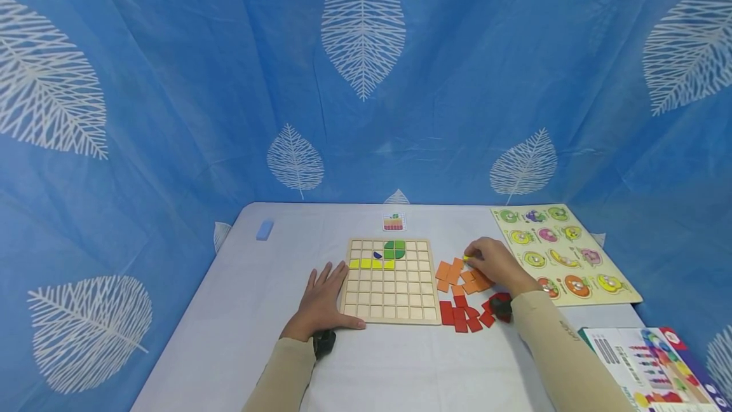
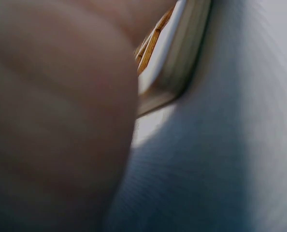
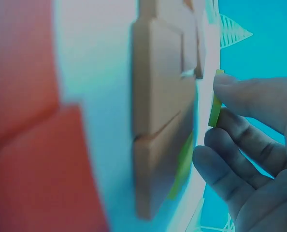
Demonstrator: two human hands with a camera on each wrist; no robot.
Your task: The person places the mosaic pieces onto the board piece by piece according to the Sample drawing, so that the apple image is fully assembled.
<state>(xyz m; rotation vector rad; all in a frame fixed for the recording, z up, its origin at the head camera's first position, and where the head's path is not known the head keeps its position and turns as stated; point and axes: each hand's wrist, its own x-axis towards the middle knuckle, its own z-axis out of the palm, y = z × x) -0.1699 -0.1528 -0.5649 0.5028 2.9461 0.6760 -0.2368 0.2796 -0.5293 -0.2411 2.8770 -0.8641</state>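
- My right grip (image 1: 496, 264) is narrow, pinching a yellow piece (image 3: 216, 106) between thumb and fingertip, to the right of the grid, just above the orange pieces (image 1: 443, 270).
- My left grip (image 1: 323, 302) is wide, fingers spread along the left side of the wooden grid board (image 1: 394, 297), thumb by its near edge.
- The board lies flat on the desk (image 1: 229, 348); green pieces (image 1: 394, 249) sit in its upper part, a small blue piece (image 1: 377, 255) to their left, and a row of yellow pieces (image 1: 366, 264) below.
- Red pieces (image 1: 447, 312) lie nearer me than the orange ones, under and beside my right wrist.
- A small picture card (image 1: 394, 222) lies beyond the board, a light-blue block (image 1: 265, 230) far left.
- To my right are a fruit puzzle board (image 1: 549, 243) and, nearer, a printed box (image 1: 646, 367).
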